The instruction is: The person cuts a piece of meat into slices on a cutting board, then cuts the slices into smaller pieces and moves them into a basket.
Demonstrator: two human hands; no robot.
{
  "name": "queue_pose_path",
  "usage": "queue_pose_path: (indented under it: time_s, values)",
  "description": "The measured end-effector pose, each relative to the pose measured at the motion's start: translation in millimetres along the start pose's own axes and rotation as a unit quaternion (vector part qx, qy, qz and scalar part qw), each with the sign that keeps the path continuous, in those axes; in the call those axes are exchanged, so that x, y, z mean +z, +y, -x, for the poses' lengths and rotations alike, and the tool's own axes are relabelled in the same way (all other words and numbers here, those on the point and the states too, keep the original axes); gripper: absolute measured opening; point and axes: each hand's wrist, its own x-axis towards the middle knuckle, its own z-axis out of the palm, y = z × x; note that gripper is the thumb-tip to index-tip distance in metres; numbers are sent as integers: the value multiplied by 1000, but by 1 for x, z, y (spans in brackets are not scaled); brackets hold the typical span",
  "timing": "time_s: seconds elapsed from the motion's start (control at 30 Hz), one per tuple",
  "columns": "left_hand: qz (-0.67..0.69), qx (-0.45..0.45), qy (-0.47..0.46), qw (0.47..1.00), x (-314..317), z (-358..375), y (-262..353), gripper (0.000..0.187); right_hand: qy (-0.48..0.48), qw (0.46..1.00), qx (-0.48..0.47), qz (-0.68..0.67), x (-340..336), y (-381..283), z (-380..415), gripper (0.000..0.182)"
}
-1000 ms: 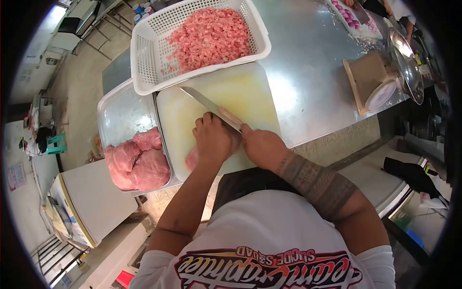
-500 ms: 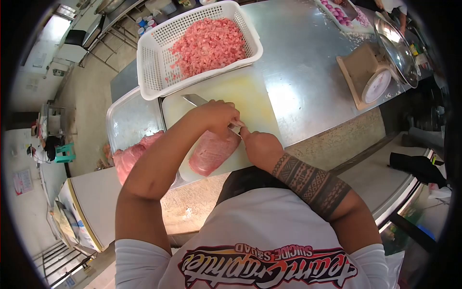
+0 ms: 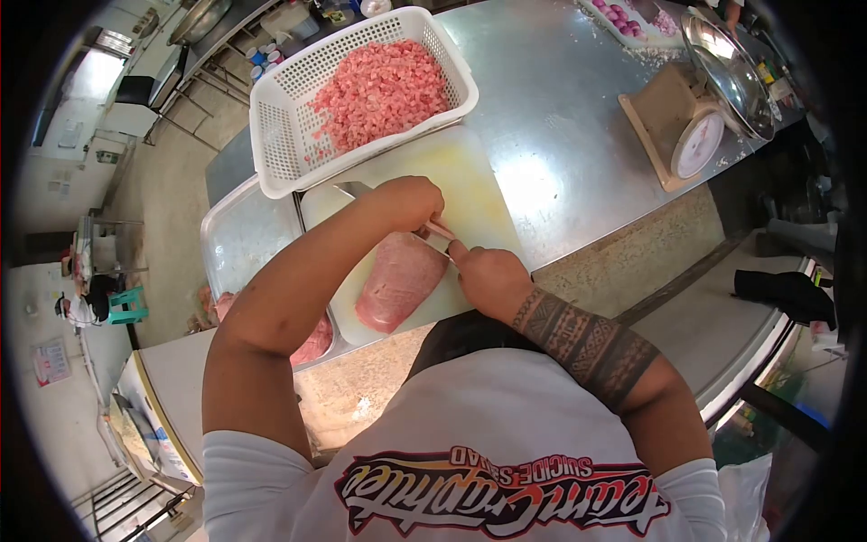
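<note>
A large piece of pink meat [image 3: 400,282] lies on the pale cutting board [image 3: 474,181]. The knife [image 3: 350,189] points to the upper left, its blade passing partly behind my left hand. My right hand [image 3: 492,278] is closed at the knife's near end, beside the meat's upper right edge; its grip hides the handle. Above the meat, my left hand [image 3: 411,204] is closed, with a thin pale strip of meat [image 3: 440,230] at its fingertips.
A white perforated basket [image 3: 271,135] of diced meat stands beyond the board. At the left is a clear tray [image 3: 248,230] with more meat [image 3: 313,343]. A scale [image 3: 668,122], metal lids [image 3: 727,72] and a tray of purple onions [image 3: 623,20] are at the right.
My left hand has moved slightly up and left, showing more of the pale strip and of the meat's top. The view has shifted a little, and my left forearm covers more of the tray's meat.
</note>
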Motion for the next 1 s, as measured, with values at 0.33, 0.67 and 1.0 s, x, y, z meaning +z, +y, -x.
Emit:
queue_pose_path:
  time_s: [0.33, 0.67, 1.0]
  values:
    - [-67, -1, 92, 994, -10, 0, 2, 19, -69, 998, 11, -2, -59, -27, 28, 22]
    - [530, -146, 577, 604, 32, 47, -6, 27, -93, 994, 47, -17, -79, -14, 51, 30]
    - [671, -206, 608, 371, 26, 29, -6, 40, -180, 980, 80, 2, -96, -37, 29, 36]
